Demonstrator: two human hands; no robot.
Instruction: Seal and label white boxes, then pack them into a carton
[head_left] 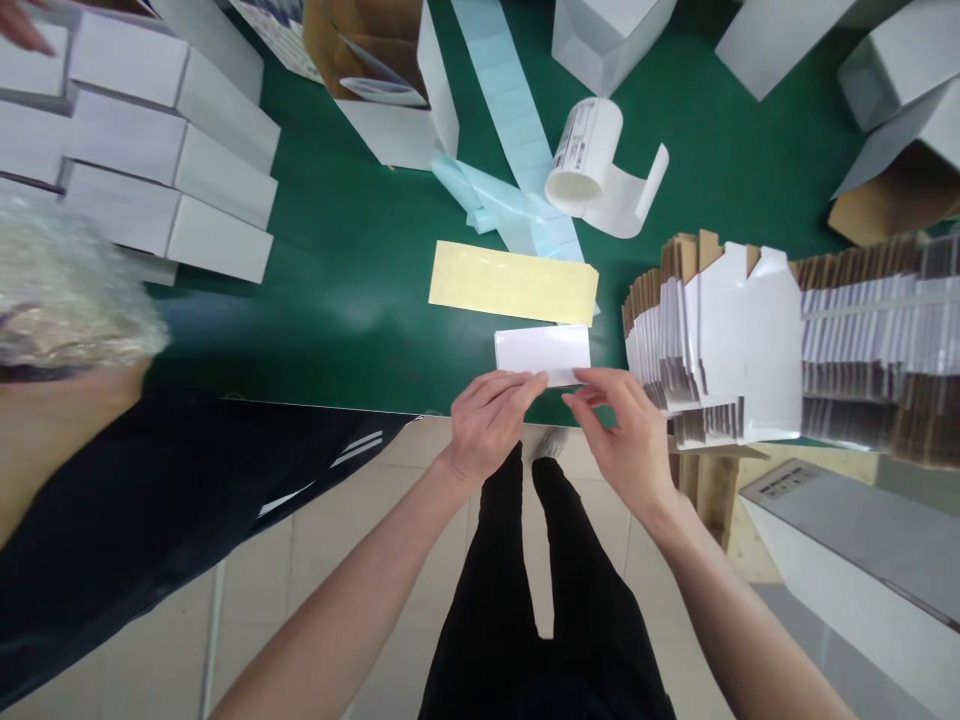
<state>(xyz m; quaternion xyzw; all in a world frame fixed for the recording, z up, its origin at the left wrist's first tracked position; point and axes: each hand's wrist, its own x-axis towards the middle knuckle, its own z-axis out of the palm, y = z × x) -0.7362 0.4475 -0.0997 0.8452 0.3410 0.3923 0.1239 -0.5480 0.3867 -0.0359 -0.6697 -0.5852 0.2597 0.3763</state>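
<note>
A flat white rectangular piece [543,350], perhaps a small box or folded paper, lies at the table's near edge. My left hand [491,415] has its fingers closed together at the near side of this piece, thumb and fingertips on its edge. On the other side, my right hand [626,430] touches the near right corner with the index fingertip. Its thumb is a little apart below, with a visible gap between the two. Just beyond the white piece lies a pale yellow strip [514,283].
A label roll [585,155] and light blue backing strips [506,110] lie farther back. Flat cartons [750,340] stand packed at right. White boxes [127,130] are stacked at left, near another person's bubble-wrapped item [67,290]. An open box [405,135] stands behind.
</note>
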